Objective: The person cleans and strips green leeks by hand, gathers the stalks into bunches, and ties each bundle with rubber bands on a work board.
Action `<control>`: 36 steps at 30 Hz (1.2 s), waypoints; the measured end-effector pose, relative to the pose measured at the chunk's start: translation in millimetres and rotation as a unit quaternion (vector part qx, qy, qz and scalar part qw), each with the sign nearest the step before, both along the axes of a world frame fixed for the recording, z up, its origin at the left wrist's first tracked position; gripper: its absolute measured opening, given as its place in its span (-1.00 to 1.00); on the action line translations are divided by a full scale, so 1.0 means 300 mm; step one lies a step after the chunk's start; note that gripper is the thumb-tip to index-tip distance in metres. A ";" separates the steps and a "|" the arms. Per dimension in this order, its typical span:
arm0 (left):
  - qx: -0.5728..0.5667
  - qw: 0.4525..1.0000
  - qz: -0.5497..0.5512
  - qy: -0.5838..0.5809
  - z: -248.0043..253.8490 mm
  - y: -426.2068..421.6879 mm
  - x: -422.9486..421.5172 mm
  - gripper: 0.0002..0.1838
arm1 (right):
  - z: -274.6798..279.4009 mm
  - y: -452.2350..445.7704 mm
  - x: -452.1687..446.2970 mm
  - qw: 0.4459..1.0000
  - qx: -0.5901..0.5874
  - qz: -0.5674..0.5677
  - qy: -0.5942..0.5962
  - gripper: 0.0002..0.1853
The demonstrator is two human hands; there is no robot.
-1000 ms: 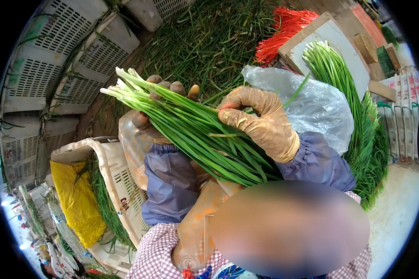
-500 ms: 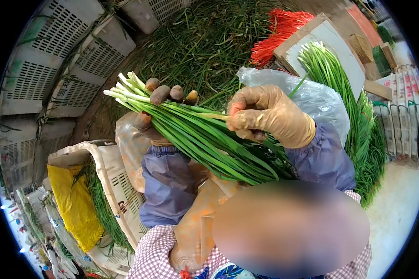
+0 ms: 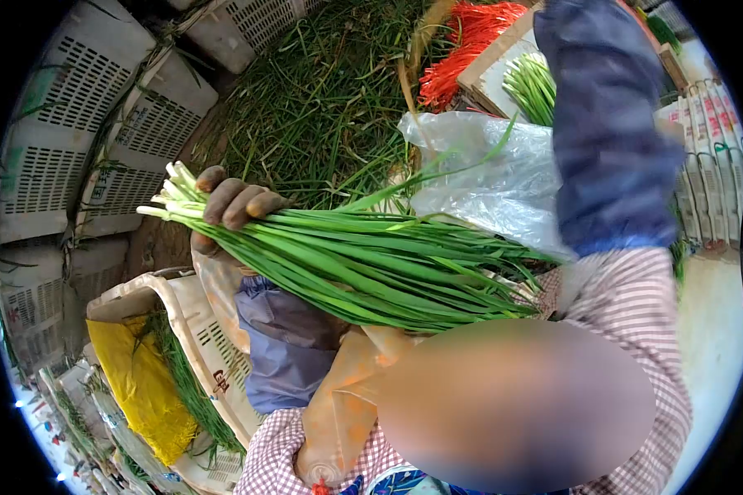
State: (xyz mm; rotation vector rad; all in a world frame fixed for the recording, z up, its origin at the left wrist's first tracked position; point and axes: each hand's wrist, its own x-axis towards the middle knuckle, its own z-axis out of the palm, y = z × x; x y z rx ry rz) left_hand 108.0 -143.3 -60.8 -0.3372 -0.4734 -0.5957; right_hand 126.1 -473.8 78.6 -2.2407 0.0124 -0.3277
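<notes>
My left hand (image 3: 235,202), in a stained glove, is closed round a bunch of long green leafy stalks (image 3: 371,264) near their pale cut ends. The leaves fan out to the right across my lap. My right arm, in a dark blue sleeve (image 3: 607,124), stretches up to the top edge, and its hand is out of frame. A blurred yellowish strip (image 3: 428,41) shows above the heap of loose leaves (image 3: 330,99). Beneath the right sleeve lies a clear plastic bag (image 3: 487,181).
Red strings (image 3: 470,41) lie beside a board (image 3: 491,82) bearing more stalks (image 3: 530,87). Slotted crates (image 3: 66,107) stand at the left. Nearer, an open crate (image 3: 194,322) holds greens and a yellow cloth (image 3: 132,371).
My right hand has left the bunch and gone out of view as its arm swung up and forward. The bunch in my left hand has shifted left and lies flatter. A blurred yellowish strip has appeared.
</notes>
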 end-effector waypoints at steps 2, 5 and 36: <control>-0.010 1.000 0.015 -0.003 0.025 0.021 0.010 -0.51 | -0.104 -0.041 0.030 0.947 -0.320 -0.031 0.014 -0.76; -0.059 0.998 0.029 -0.019 0.005 0.034 0.029 -0.48 | -0.167 0.054 -0.066 0.903 -0.394 0.088 -0.147 -0.72; 0.067 0.988 -0.018 -0.137 -0.026 -0.014 0.021 -0.45 | -0.042 0.428 -0.139 0.705 0.631 0.321 -0.035 -0.74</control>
